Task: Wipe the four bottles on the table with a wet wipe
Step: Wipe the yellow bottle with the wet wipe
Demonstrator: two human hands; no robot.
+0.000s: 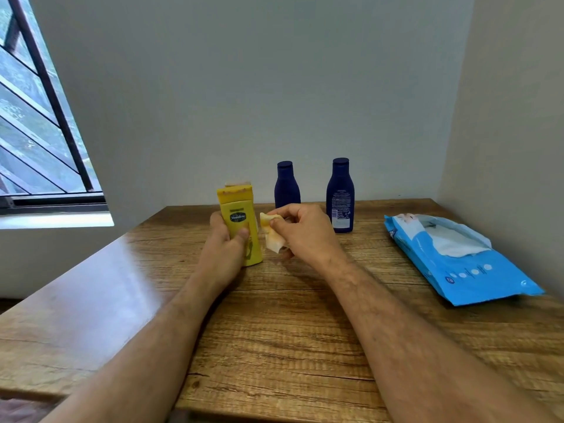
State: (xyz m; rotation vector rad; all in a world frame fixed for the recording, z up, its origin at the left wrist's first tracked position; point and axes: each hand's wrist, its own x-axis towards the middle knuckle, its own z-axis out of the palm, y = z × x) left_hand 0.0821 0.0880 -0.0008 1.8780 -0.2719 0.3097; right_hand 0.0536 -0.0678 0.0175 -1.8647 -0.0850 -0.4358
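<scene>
While held upright just above the wooden surface (290, 331) near its far edge, item one: a yellow flat-sided plastic lotion bottle (241, 224), gripped around its lower body by the left hand (227, 239), thumb across the front label. Item two: a crumpled white wet wipe (271, 233), yellow-tinged, pinched between thumb and fingers of the right hand (300, 227), just beside the bottle's right side. Items three and four: two dark blue plastic bottles (287, 186) (340, 195), capped, standing at the far edge. A pale cap (238, 183) shows behind the yellow bottle, presumably the fourth bottle. Blue wipes pack (457, 257), flap open, near the right edge

Handling, judged: bottle light, stiff, likely slippery once damp; hold low on the body, leaving cap and shoulders free. Wipe soft and limp; bunch it
</scene>
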